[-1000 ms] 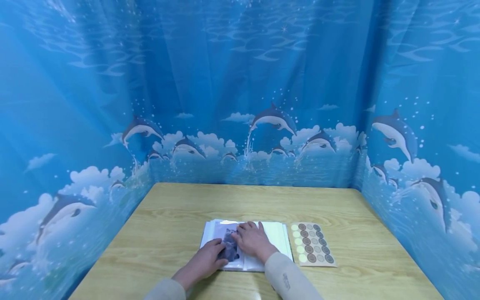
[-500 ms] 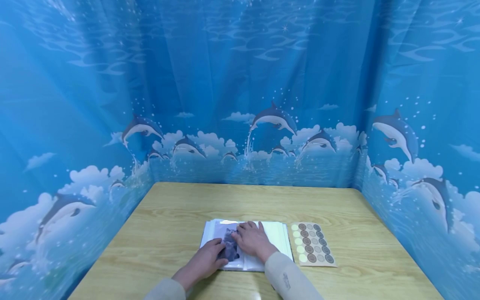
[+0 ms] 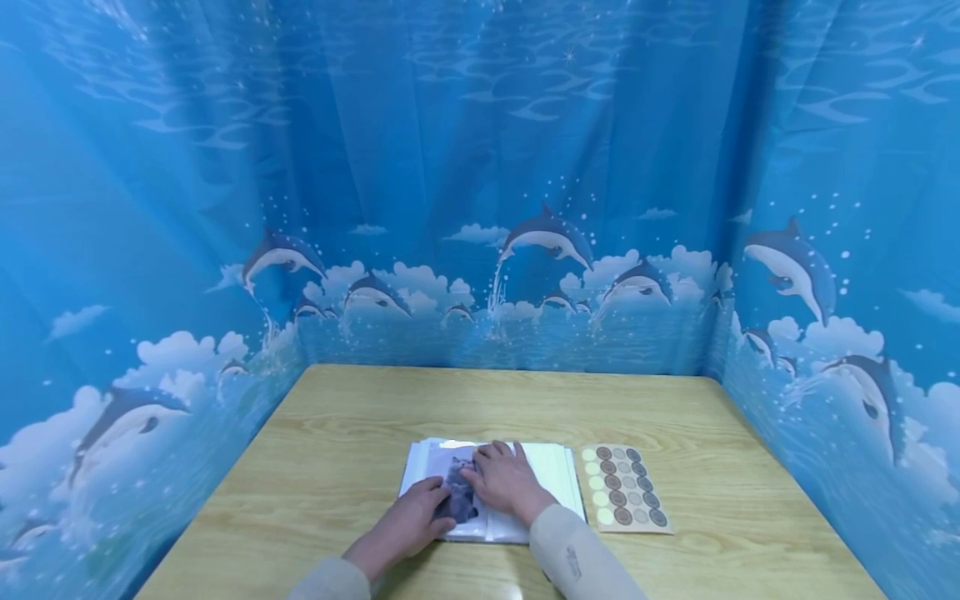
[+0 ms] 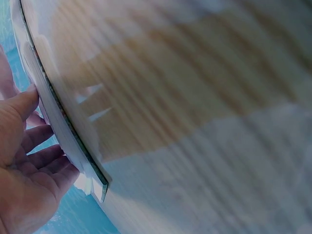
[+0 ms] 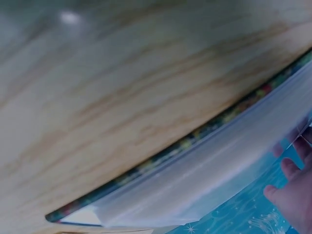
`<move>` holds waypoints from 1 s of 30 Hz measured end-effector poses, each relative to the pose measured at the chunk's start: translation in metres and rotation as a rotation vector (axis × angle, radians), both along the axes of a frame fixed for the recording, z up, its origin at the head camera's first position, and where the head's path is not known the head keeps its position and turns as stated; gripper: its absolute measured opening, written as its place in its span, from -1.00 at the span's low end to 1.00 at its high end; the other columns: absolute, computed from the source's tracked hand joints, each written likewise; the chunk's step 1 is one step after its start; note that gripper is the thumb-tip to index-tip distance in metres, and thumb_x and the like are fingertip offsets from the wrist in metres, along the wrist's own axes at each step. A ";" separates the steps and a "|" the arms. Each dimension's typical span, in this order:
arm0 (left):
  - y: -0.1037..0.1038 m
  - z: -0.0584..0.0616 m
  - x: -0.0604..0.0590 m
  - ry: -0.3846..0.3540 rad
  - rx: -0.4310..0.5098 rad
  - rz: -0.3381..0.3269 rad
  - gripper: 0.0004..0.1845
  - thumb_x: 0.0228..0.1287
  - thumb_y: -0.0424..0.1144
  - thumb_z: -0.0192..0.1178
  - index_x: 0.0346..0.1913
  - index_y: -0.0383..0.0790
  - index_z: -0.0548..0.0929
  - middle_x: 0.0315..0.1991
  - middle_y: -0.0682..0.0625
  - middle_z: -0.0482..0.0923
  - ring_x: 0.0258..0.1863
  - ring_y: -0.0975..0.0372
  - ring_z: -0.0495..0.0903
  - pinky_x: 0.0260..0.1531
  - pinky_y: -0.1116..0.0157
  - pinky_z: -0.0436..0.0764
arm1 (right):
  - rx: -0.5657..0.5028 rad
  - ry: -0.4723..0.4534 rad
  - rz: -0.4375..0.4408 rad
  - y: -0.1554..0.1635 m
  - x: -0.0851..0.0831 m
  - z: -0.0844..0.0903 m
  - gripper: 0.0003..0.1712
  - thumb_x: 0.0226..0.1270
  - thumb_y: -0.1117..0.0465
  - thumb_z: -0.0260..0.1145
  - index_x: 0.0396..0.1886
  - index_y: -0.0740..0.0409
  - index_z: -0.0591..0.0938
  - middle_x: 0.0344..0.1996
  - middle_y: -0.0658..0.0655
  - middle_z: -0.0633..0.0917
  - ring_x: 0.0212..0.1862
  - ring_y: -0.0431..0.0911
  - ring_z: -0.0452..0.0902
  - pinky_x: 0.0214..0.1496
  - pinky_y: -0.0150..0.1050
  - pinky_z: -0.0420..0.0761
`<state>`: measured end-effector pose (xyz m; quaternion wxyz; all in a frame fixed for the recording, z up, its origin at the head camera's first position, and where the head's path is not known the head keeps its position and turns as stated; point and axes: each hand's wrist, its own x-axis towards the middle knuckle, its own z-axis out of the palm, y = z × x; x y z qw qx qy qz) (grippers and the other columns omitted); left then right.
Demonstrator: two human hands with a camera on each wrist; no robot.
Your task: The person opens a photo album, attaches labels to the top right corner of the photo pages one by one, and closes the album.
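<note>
A photo album (image 3: 551, 479) lies spread on the table, its white pages in clear, shiny sleeves. On its left page is a picture of a grey cat (image 3: 459, 492). My left hand (image 3: 408, 518) rests at the lower left of that page, fingertips touching the picture's left side. In the left wrist view, the loosely bent fingers (image 4: 46, 158) lie along the album's edge. My right hand (image 3: 504, 479) lies with fingers extended across the middle of the album, over the picture's right side. The right wrist view shows the album's thick stack of pages (image 5: 195, 170) above a colourful cover.
A sheet of round stickers (image 3: 626, 487), in cream, brown and dark grey columns, lies just right of the album. Both lie on a wood-grain table (image 3: 337, 417). A blue curtain with dolphins (image 3: 420, 167) surrounds the table at the back and sides.
</note>
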<state>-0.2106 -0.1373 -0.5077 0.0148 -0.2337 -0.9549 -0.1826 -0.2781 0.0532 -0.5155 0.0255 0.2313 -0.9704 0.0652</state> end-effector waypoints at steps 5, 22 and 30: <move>0.000 0.001 0.000 -0.003 -0.010 0.002 -0.42 0.29 -0.08 0.31 0.19 -0.47 0.54 0.24 -0.39 0.44 0.21 -0.19 0.45 0.21 -0.10 0.45 | -0.015 0.012 0.011 0.000 -0.001 0.000 -0.28 0.53 -0.30 -0.13 0.35 0.09 0.50 0.33 0.12 0.48 0.43 0.12 0.24 0.47 0.24 0.08; 0.000 -0.002 -0.002 -0.032 -0.017 0.017 -0.40 0.30 -0.06 0.30 0.22 -0.45 0.53 0.26 -0.38 0.42 0.24 -0.18 0.43 0.23 -0.10 0.43 | -0.016 0.013 0.020 -0.002 -0.007 -0.002 -0.18 0.49 -0.40 -0.20 0.37 0.07 0.48 0.36 0.15 0.44 0.44 0.12 0.22 0.47 0.24 0.09; 0.000 -0.001 -0.001 -0.029 -0.012 0.015 -0.40 0.30 -0.06 0.30 0.22 -0.46 0.53 0.26 -0.38 0.42 0.23 -0.19 0.43 0.23 -0.10 0.43 | -0.013 0.022 0.049 -0.001 -0.007 -0.001 -0.23 0.50 -0.37 -0.15 0.38 0.04 0.47 0.36 0.16 0.44 0.42 0.12 0.24 0.46 0.24 0.12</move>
